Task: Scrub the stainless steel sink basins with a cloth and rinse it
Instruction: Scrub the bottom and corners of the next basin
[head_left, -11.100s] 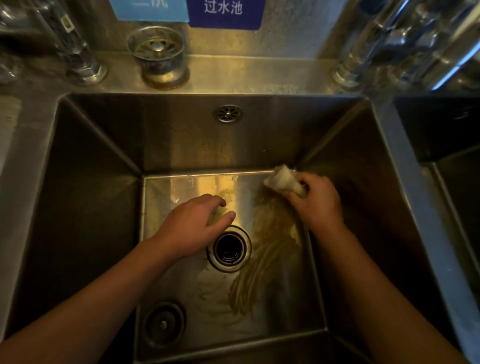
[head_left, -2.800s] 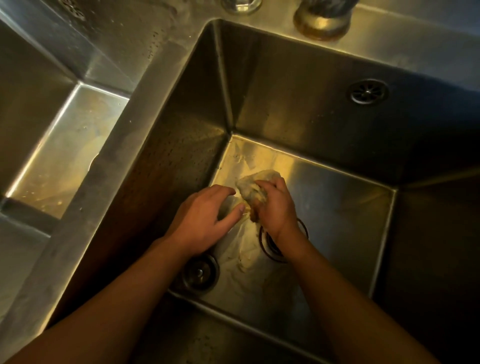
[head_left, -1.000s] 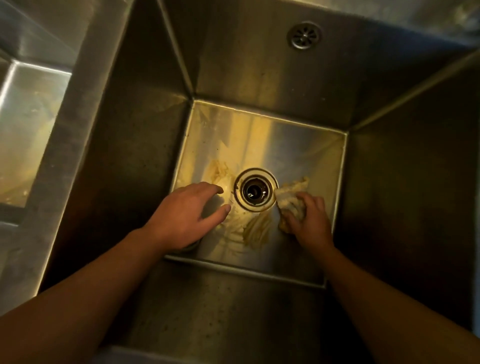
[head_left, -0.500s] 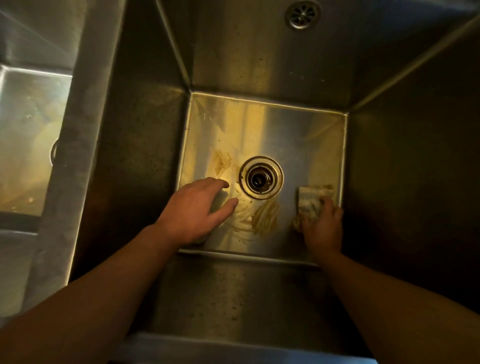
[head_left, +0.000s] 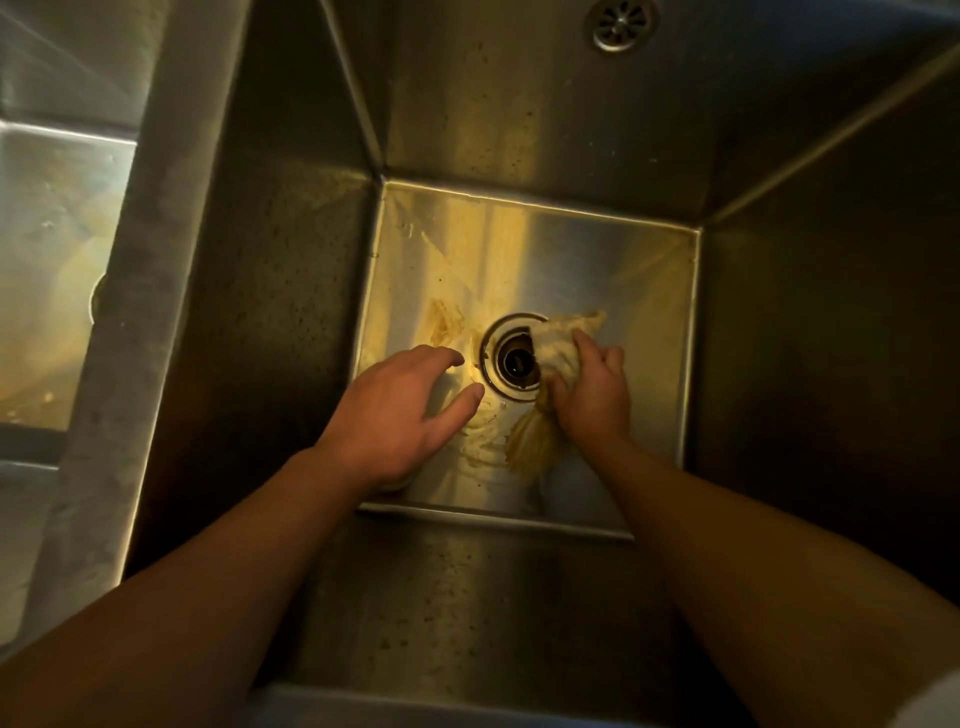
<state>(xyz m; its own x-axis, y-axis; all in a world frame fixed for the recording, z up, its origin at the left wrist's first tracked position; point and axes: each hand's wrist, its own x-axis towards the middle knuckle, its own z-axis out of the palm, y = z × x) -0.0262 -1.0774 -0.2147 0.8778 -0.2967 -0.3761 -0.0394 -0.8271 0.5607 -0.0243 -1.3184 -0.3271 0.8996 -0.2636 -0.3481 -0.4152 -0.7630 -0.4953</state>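
I look down into a deep stainless steel basin (head_left: 571, 260). My right hand (head_left: 592, 389) grips a crumpled pale cloth (head_left: 558, 345) and presses it on the basin floor at the right rim of the round drain (head_left: 511, 361), covering part of that rim. My left hand (head_left: 400, 410) hovers or rests just left of the drain with fingers spread and relaxed, holding nothing. Yellowish-brown smears (head_left: 530, 441) streak the floor below the drain and to its upper left.
An overflow grille (head_left: 621, 23) sits high on the back wall. A steel divider (head_left: 156, 260) separates this basin from a second basin (head_left: 47, 270) on the left. The walls are dark and speckled with droplets. Something lies partly hidden under my left wrist.
My right hand has dragged the cloth from the right wall of the basin floor leftward onto the drain's rim. My left hand has stayed beside the drain.
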